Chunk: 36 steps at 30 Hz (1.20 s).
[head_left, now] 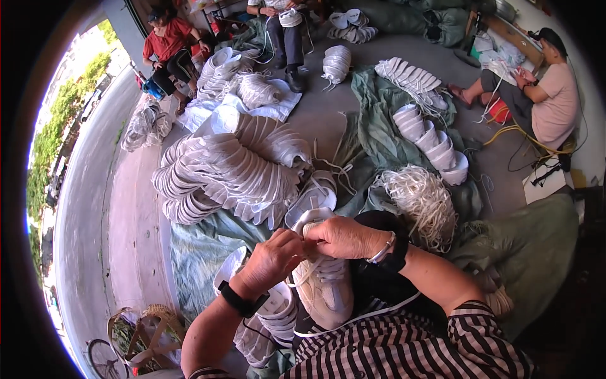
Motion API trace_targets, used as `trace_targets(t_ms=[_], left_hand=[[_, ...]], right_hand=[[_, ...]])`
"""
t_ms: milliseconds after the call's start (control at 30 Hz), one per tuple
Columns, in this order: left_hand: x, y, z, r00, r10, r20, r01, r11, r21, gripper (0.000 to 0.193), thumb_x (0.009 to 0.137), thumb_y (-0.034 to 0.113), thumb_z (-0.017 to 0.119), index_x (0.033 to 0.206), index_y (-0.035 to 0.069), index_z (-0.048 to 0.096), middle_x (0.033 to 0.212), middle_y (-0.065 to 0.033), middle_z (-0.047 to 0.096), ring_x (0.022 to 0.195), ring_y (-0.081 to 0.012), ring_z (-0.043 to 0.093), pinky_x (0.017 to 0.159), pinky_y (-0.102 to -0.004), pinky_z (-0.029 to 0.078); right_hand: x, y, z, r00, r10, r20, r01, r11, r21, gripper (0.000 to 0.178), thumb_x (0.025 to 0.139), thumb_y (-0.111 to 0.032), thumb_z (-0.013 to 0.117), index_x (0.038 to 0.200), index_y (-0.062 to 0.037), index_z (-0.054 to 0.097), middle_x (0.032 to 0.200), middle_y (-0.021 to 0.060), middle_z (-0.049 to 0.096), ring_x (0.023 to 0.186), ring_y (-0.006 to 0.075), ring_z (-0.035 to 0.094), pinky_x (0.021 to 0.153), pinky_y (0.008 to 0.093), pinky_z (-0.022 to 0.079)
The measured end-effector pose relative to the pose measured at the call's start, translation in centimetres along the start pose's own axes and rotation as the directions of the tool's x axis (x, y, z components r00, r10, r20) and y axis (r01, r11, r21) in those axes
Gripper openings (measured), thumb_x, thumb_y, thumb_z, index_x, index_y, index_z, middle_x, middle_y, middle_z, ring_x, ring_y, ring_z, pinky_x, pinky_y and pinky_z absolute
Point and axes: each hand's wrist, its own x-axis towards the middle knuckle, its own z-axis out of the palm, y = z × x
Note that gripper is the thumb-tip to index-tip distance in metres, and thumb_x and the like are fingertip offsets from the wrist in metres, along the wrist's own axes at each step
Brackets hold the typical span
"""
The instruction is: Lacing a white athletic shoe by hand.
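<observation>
A cream and white sneaker upper [323,295] rests on my lap, its toe toward me. White lace crosses its front, and a loose length of shoelace [366,326] trails over my striped shirt. My left hand [273,260] is closed in a pinch on the shoelace at the upper's left side. My right hand [347,238] is closed on the upper near its eyelets, its thumb against the left fingertips. The fingers partly hide the lace holes. Just beyond the hands lies another white upper [314,197].
A large heap of nested white uppers [227,167] lies ahead on the left. A bundle of white laces [420,205] sits right on green sheeting [379,126]. Stacked uppers [278,309] stand by my left forearm, near a woven basket [148,338]. Several people sit around.
</observation>
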Motion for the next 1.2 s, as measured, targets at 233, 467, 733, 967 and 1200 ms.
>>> trace_targets(t_ms=[233, 467, 733, 967, 1200], left_hand=[[-0.9, 0.5, 1.5, 0.977, -0.161, -0.14, 0.143, 0.982, -0.127, 0.027, 0.064, 0.0, 0.074, 0.079, 0.006, 0.053, 0.09, -0.0095, 0.061, 0.086, -0.027, 0.061, 0.074, -0.0333, 0.05], [-0.1, 2.2, 0.3, 0.954, -0.281, -0.1, 0.246, 0.931, -0.269, 0.024, 0.068, 0.003, 0.073, 0.085, 0.006, 0.056, 0.096, -0.013, 0.058, 0.095, -0.0305, 0.058, 0.082, -0.0377, 0.047], [2.5, 5.3, 3.2, 0.926, -0.33, -0.183, 0.361, 0.916, 0.175, 0.02, 0.065, 0.02, 0.076, 0.066, 0.009, 0.059, 0.09, -0.009, 0.052, 0.095, -0.0298, 0.049, 0.081, -0.0406, 0.043], [2.4, 5.0, 2.1, 0.946, -0.323, -0.033, 0.325, 0.939, 0.117, 0.017, 0.069, 0.019, 0.071, 0.076, 0.007, 0.062, 0.098, -0.0092, 0.053, 0.099, -0.0307, 0.049, 0.074, -0.0399, 0.049], [3.0, 4.9, 0.6, 0.991, -0.108, 0.085, 0.09, 0.977, 0.196, 0.017, 0.069, 0.004, 0.066, 0.083, 0.005, 0.056, 0.098, -0.0105, 0.053, 0.093, -0.032, 0.054, 0.079, -0.0384, 0.048]], right_hand=[[-0.8, -0.7, 2.0, 0.999, -0.051, 0.018, 0.054, 0.96, -0.276, 0.016, 0.078, -0.012, 0.059, 0.093, -0.0079, 0.061, 0.082, 0.0131, 0.064, 0.08, 0.031, 0.064, 0.07, 0.0389, 0.051], [-1.2, 1.3, -1.6, 0.913, -0.181, -0.366, -0.008, 0.889, -0.459, 0.01, 0.081, -0.01, 0.057, 0.088, -0.0035, 0.053, 0.071, 0.015, 0.062, 0.071, 0.0338, 0.063, 0.058, 0.0403, 0.05], [-7.1, 2.1, -2.3, 0.879, 0.464, 0.11, -0.425, 0.656, 0.624, 0.021, 0.095, -0.024, 0.048, 0.087, -0.0048, 0.052, 0.062, -0.0001, 0.053, 0.046, 0.0039, 0.043, 0.041, 0.0194, 0.034], [-8.3, -0.8, -0.1, 0.936, -0.102, 0.336, -0.345, -0.097, 0.933, 0.029, 0.096, -0.035, 0.046, 0.085, -0.0084, 0.048, 0.058, 0.0001, 0.047, 0.041, 0.0029, 0.035, 0.038, 0.0171, 0.028], [-8.4, 0.8, -1.7, 0.988, -0.156, -0.02, -0.049, -0.426, 0.904, 0.022, 0.096, -0.031, 0.046, 0.087, -0.0112, 0.049, 0.058, -0.0041, 0.042, 0.038, 0.0039, 0.028, 0.039, 0.02, 0.025]])
